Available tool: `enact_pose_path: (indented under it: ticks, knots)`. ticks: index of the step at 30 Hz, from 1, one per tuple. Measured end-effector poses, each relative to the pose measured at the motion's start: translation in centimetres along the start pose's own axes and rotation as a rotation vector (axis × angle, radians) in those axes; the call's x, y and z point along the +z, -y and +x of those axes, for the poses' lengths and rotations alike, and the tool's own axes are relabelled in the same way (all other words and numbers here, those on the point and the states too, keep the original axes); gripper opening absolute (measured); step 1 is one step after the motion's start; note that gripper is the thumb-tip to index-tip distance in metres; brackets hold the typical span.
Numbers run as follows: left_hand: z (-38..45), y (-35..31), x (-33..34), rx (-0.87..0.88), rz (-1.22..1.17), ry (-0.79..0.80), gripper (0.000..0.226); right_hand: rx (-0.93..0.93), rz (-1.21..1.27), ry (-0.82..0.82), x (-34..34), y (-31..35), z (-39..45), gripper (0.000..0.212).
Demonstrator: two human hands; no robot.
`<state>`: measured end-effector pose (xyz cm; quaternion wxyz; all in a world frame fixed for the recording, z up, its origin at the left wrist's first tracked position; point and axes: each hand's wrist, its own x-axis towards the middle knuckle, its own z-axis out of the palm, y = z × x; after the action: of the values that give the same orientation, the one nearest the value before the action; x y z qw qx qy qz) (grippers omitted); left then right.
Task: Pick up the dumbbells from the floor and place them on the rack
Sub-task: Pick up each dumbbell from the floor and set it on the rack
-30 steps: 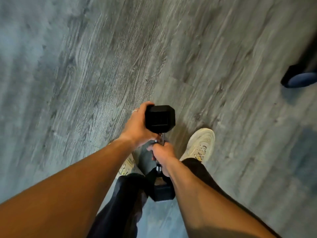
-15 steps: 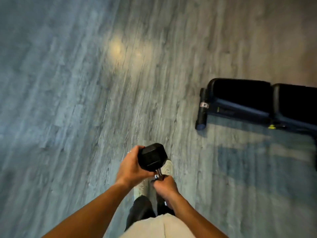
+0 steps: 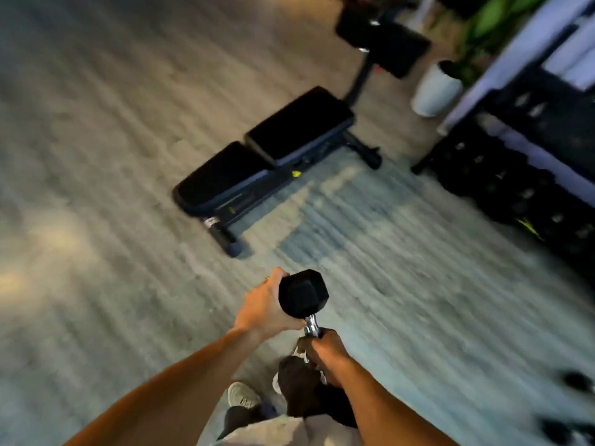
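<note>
I carry a black hex dumbbell [image 3: 302,296] with a chrome handle in front of my body, held nearly upright. My left hand [image 3: 267,305] cups the side of its upper head. My right hand [image 3: 323,349] is closed round the handle just below; the lower head is hidden behind my wrist and legs. The dumbbell rack [image 3: 521,162] stands at the right, dark, with several black dumbbells on its tiers. Dark blurred shapes [image 3: 576,379] lie on the floor at the lower right; I cannot tell what they are.
A black weight bench [image 3: 267,162] lies across the grey wood floor ahead, between me and the far wall. A white planter [image 3: 434,91] with a green plant stands beside the rack's far end. Bare floor stretches between me and the rack.
The view has swung up and to the right: the bench moved towards the middle and the rack came into sight. Both hands keep the same hold on the dumbbell.
</note>
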<state>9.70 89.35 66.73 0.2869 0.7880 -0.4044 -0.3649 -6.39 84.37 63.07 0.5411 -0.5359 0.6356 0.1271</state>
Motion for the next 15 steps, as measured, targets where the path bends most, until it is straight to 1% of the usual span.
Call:
enact_pose_path:
  ticks: [1, 5, 8, 12, 14, 15]
  knots:
    - [0.8, -2.0, 1.1, 0.051, 0.025, 0.047, 0.078, 0.019, 0.067, -0.033, -1.9, -0.6, -0.7, 0.007]
    - [3.0, -8.9, 6.1, 0.218, 0.121, 0.216, 0.083, 0.086, 0.349, -0.176, -7.2, -4.1, -2.5, 0.007]
    - [3.9, -13.9, 11.0, 0.342, 0.19, 0.349, 0.081, 0.159, 0.495, -0.24, -10.6, -7.6, -2.9, 0.004]
    - [4.7, -19.1, 17.8, 0.426, 0.27, 0.493, 0.074, 0.212, 0.641, -0.307, -14.9, -12.3, -1.7, 0.013]
    - [5.5, -21.7, 21.1, 0.445, 0.3, 0.537, 0.071, 0.234, 0.714, -0.336, -17.5, -14.4, -0.6, 0.008]
    - [6.0, -23.0, 22.4, 0.451, 0.309, 0.551, 0.07, 0.232, 0.75, -0.338, -18.9, -15.1, -0.2, 0.009]
